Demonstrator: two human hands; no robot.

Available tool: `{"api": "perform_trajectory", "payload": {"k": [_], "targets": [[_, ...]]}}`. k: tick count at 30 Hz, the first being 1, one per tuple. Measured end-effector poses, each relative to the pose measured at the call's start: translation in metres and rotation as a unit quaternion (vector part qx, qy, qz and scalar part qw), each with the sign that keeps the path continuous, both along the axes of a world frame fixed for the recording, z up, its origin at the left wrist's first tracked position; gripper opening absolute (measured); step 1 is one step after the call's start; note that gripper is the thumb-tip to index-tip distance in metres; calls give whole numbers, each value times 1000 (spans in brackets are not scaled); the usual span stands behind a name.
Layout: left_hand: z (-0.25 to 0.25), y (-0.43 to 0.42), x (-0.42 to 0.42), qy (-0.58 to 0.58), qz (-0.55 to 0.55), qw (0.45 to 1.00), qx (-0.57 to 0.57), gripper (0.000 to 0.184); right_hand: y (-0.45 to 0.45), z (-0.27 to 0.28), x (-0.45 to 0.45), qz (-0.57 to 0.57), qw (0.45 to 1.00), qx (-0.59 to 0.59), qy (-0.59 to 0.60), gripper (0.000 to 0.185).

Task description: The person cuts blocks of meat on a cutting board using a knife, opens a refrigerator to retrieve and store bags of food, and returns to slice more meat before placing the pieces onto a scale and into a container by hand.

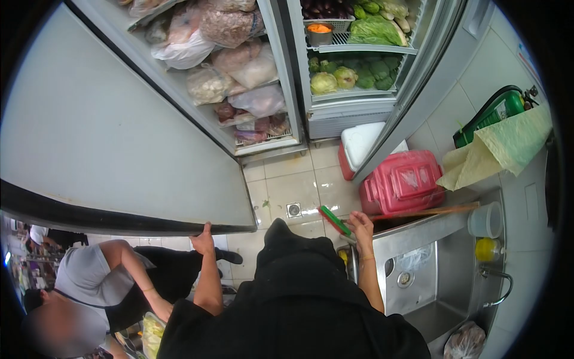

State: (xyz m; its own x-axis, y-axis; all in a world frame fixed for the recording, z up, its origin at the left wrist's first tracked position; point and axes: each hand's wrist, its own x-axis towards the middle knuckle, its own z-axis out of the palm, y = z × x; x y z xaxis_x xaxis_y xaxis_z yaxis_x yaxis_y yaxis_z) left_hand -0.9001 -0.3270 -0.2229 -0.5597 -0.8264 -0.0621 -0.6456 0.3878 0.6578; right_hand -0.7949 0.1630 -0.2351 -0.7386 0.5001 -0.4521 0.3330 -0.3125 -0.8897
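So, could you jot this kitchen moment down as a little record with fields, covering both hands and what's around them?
Left hand: at the edge of the open grey door
Right hand: at one end of a green-and-red object; exact grip unclear
Left cabinet: bagged food
Right cabinet: vegetables, including broccoli
Floor: drain, red container
Right side: steel sink
Nearby: another person, grey top

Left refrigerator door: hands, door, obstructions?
Left hand on left refrigerator door edge. Door open. Right hand at green-and-red item, grip unclear. Co-worker close, left side.
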Motion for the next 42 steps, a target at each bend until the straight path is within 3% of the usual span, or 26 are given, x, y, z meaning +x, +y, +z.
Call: {"api": "perform_trajectory", "payload": {"k": [10,34,42], "targets": [[-1,-5,1,74,-14,997,13,79,-8,-4,-2,-5,999,10,-32,30],[-2,-13,1,74,-17,997,33,78,-19,0,-11,-2,999,4,-42,31],[-21,-29,-2,171,-28,980,103,78,-14,-4,-9,-15,999,12,-42,31]]}}
